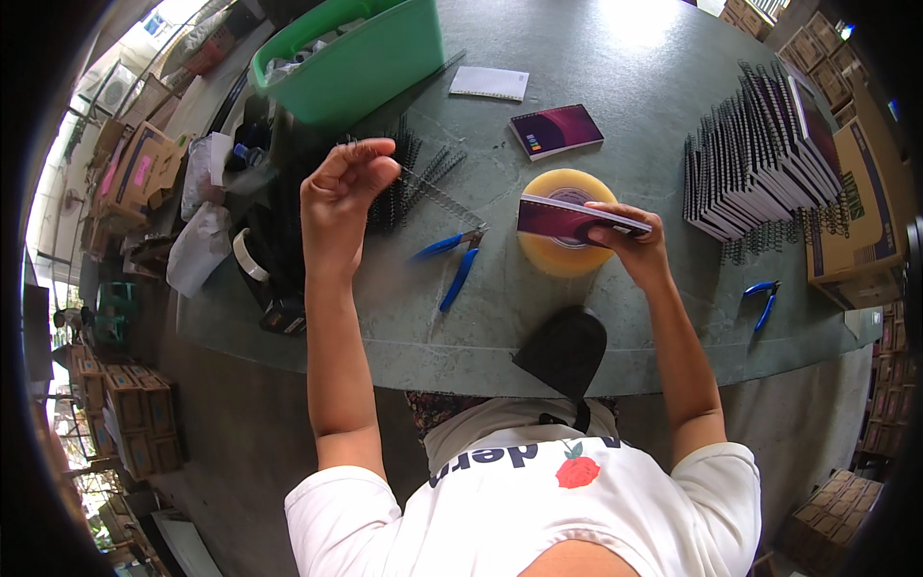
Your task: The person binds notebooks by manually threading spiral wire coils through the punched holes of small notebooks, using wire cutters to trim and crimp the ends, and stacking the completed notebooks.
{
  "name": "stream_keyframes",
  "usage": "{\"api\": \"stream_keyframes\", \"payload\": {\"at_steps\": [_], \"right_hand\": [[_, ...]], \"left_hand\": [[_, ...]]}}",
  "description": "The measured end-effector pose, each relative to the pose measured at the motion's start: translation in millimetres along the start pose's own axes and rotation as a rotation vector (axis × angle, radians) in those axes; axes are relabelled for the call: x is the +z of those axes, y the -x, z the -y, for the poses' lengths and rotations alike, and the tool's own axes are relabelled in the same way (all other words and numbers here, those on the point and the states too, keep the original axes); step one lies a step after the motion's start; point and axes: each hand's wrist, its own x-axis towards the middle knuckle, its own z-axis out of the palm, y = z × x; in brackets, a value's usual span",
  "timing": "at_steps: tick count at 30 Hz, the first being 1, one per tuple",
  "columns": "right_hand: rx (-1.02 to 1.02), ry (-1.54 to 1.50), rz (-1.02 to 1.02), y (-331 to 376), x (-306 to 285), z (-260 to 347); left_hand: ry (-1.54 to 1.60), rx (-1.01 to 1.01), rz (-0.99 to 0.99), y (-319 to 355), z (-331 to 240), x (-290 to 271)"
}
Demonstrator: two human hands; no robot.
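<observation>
Maroon-covered notebook [573, 217] sits gripped in right hand [630, 240]; left hand [344, 183] pinches thin wire coil [437, 192]; best align coil squarely with punched edge.

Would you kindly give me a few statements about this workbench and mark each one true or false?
1. The right hand holds a purple notebook over the roll of clear packing tape. True.
2. The left hand grips the blue pliers. False: the blue-handled pliers lie on the table; the left hand pinches a wire binding coil.
3. A row of spiral-bound notebooks stands at the person's right. True.
4. The green bin sits at the near right corner of the table. False: it is at the far left.
5. Only one pair of pliers shows. False: a second pair of blue pliers lies to the right.
</observation>
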Motion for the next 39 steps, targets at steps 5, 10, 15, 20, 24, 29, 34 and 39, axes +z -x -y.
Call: {"api": "stream_keyframes", "payload": {"at_steps": [5,10,15,20,24,29,34,39], "right_hand": [[-0.049,0.128,0.056,-4.7,-0.8,3.2],[0.064,0.068,0.006,-3.9,2.9,5.5],[0.054,0.077,0.026,-4.1,-1.6,2.4],[0.046,0.084,0.077,-4.6,-4.3,2.4],[-0.007,0.043,0.135,-7.6,-4.2,3.7],[-0.074,-0.011,0.221,-10.5,-3.1,2.6],[-0.019,0.084,0.165,-9.1,-2.3,8.1],[0.078,0.075,0.124,-9.8,-2.9,6.0]], "left_hand": [[-0.223,-0.324,0.280,24.9,-8.0,45.0],[-0.114,-0.347,0.355,52.5,19.6,69.8],[-0.371,-0.041,0.270,50.8,17.5,79.3],[-0.239,-0.348,0.295,45.9,20.0,77.0],[0.495,-0.914,0.421,35.0,20.9,64.3],[0.484,-0.793,0.334,38.9,22.6,74.6],[-0.179,-0.435,0.551,22.8,0.1,58.7],[-0.299,0.003,0.357,27.1,17.7,63.5]]}}
